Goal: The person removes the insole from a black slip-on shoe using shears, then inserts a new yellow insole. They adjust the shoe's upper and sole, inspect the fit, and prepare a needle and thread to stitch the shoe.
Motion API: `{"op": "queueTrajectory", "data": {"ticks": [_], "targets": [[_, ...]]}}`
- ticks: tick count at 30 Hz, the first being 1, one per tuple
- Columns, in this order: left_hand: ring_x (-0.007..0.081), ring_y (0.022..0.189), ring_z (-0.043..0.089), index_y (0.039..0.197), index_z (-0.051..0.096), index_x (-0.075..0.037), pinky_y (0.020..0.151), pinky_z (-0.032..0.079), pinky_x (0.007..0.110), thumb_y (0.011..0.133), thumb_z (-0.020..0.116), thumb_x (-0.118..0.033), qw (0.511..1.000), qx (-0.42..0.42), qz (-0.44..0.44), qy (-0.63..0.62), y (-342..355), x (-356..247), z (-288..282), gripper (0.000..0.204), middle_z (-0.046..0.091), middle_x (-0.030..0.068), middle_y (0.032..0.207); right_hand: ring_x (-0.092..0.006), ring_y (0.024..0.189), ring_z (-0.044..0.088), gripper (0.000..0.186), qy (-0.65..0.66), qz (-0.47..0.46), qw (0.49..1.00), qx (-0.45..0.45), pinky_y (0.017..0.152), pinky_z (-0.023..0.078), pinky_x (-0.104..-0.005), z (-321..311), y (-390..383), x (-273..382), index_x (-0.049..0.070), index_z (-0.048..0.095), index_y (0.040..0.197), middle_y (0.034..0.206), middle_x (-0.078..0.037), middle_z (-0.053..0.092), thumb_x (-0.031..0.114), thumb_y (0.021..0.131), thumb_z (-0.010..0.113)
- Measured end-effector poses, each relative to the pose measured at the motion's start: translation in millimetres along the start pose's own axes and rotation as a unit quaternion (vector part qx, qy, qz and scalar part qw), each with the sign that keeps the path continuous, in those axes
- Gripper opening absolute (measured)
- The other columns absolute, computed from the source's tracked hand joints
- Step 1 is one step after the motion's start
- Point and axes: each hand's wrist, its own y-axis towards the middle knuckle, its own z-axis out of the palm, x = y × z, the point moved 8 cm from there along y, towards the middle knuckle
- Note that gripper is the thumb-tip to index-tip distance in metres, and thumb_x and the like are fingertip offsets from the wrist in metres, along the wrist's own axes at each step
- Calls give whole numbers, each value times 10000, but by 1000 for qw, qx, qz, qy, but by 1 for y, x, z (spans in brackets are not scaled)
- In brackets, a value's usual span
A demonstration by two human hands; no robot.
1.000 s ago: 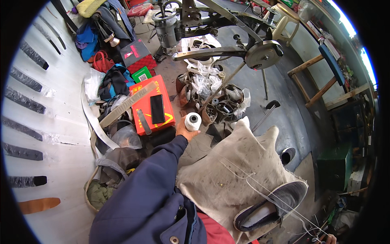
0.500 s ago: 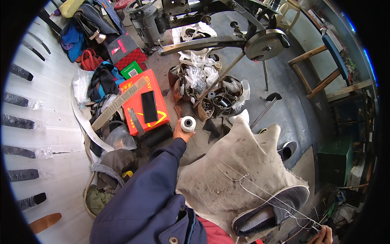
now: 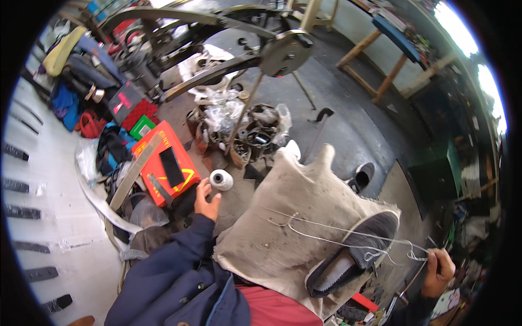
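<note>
My left hand (image 3: 206,199) is beside a white spool of thread (image 3: 221,180), its fingers spread and apart from the spool. At the right, my right hand (image 3: 439,270) pinches white thread (image 3: 321,239), which runs in loose strands across my lap to the left. A beige cloth (image 3: 272,239) covers my lap. On its right part lies a dark slip-on shoe (image 3: 353,252) with a pale rim, its opening toward me and the thread crossing over it.
A red shoebox (image 3: 182,149) with a black phone (image 3: 172,167) stands at the left. Ahead are a sewing machine with a round wheel (image 3: 286,53) and bags of small parts (image 3: 255,130). Another dark shoe (image 3: 363,176) lies on the floor, near a blue-topped stool (image 3: 397,38).
My left hand has let go of the spool and drawn back from it. My right hand has risen with the thread. The whole view has turned and shifted.
</note>
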Motion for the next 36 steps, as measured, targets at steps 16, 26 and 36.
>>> {"op": "queueTrajectory", "data": {"ticks": [16,26,36], "targets": [[51,861,593,1363,551,-46,710,473,235,994,671,-31,704,689,95,-144,-193,-435,191,388,687,29,970,-252,532,634,82,188,-210,959,-25,500,474,-326,24,-4,113,0,740,864,678,-108,629,-11,798,787],[120,720,634,989,698,-8,678,513,273,952,663,31,823,435,365,-26,-129,-454,146,64,696,87,787,-235,541,595,60,161,-131,977,-56,516,449,-320,-5,-35,49,-23,734,871,679,-119,619,-9,828,774],[86,709,512,849,639,-17,659,422,238,992,645,-66,930,125,326,116,74,-367,19,152,602,-11,743,-189,612,587,95,28,24,982,-186,590,442,-304,-66,-88,-96,-47,696,846,705,-115,636,27,896,728]]}}
